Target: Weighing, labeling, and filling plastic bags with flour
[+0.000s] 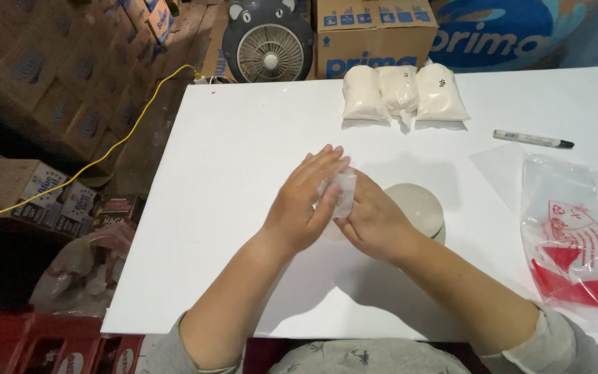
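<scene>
Thin, glossy clear plastic bag (pixel 340 192) over a smooth, matt white table (pixel 243 138)

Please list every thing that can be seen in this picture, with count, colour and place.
small plastic bag: 1, clear, between both hands
filled bags: 3, cream-white, far edge of table
marker pen: 1, white with black cap, right of filled bags
printed plastic bags: a pile, clear with red, right side of table
round lid-like thing: 1, pale, behind right hand
table: 1, white
fan: 1, grey, behind table
cable: 1, yellow, left
cardboard boxes: many, brown, behind and left
left hand: on small bag
right hand: on small bag
</scene>
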